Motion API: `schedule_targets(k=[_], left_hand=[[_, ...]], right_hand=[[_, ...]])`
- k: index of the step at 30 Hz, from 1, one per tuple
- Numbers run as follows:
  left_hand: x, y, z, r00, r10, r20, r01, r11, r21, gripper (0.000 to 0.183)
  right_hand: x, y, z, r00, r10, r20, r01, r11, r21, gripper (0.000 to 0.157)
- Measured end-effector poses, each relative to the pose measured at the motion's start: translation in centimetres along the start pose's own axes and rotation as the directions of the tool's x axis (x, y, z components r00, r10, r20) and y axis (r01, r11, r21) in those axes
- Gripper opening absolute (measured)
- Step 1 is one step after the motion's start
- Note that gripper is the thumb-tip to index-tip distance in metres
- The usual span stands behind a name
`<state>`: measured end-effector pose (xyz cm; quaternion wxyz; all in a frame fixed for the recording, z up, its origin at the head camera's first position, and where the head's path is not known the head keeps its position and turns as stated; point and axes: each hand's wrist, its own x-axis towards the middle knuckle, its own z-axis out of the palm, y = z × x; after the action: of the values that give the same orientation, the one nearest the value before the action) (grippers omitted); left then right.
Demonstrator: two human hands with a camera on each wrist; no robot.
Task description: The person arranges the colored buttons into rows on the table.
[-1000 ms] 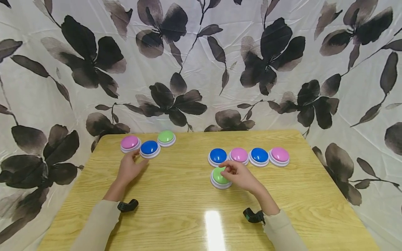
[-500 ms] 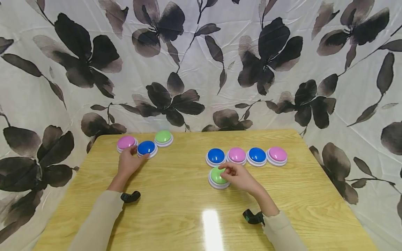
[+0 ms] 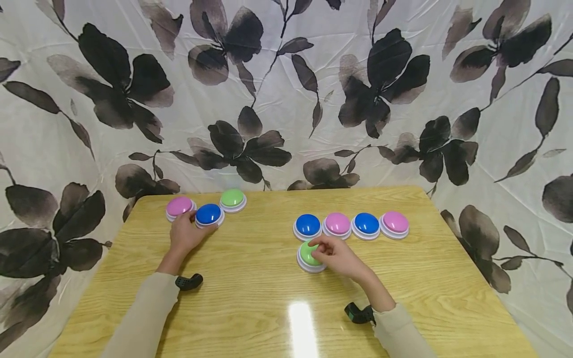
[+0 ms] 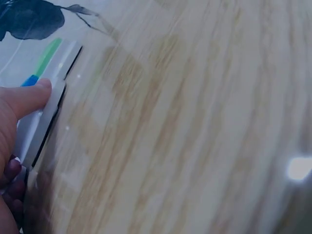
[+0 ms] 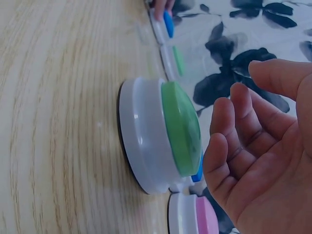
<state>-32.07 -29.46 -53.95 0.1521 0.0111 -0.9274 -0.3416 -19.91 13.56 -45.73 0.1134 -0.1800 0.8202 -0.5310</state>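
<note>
At the back left, my left hand [image 3: 185, 236] grips the white base of a blue dome push button [image 3: 208, 214] between thumb and fingers. The left wrist view has the thumb [image 4: 34, 97] along the base's side. A pink button [image 3: 178, 205] lies just left of it, partly behind the hand, and a green button [image 3: 232, 199] sits to its right. My right hand [image 3: 337, 254] hovers over another green button [image 3: 309, 252] with fingers loosely bent. From the right wrist, a gap shows between that hand [image 5: 263, 146] and the green dome [image 5: 181, 129].
Behind the right hand runs a row of buttons: blue [image 3: 308, 225], pink [image 3: 337, 223], blue [image 3: 365, 223] and pink [image 3: 395, 222]. The wooden table [image 3: 250, 298] ends at a floral cloth backdrop [image 3: 313, 99]. Each wrist wears a black camera.
My left hand has come up to the blue button, its thumb and fingers closing around the base. The right hand has stayed over the green button, shifting only slightly.
</note>
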Motion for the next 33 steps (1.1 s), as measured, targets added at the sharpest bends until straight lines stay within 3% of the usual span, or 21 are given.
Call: schedule_targets(k=[5,15,23,33], left_hand=[[0.0,0.2,0.1,1.000,-0.017,-0.017,0.017,1.000,0.007,0.086],[-0.1,0.6,-0.1,1.000,-0.003,-0.006,0.003,1.000,0.029,0.086],[-1.1,0.1,-0.4,1.000,-0.001,-0.010,0.001,0.999,-0.032,0.082],[-2.7,0.4,-0.4,0.998,0.026,0.048,-0.021,0.993,-0.116,0.086]], right_hand=[[0.4,1.5,0.3,1.000,-0.001,-0.002,0.001,1.000,-0.002,0.026],[0.5,1.4,0.6,1.000,-0.019,0.009,0.019,1.000,0.000,0.026],[-0.6,-2.2,0.7,0.999,-0.014,0.051,0.013,1.000,0.019,0.025],[-0.2,-2.4,0.9,0.998,-0.037,0.049,0.036,0.999,0.017,0.026]])
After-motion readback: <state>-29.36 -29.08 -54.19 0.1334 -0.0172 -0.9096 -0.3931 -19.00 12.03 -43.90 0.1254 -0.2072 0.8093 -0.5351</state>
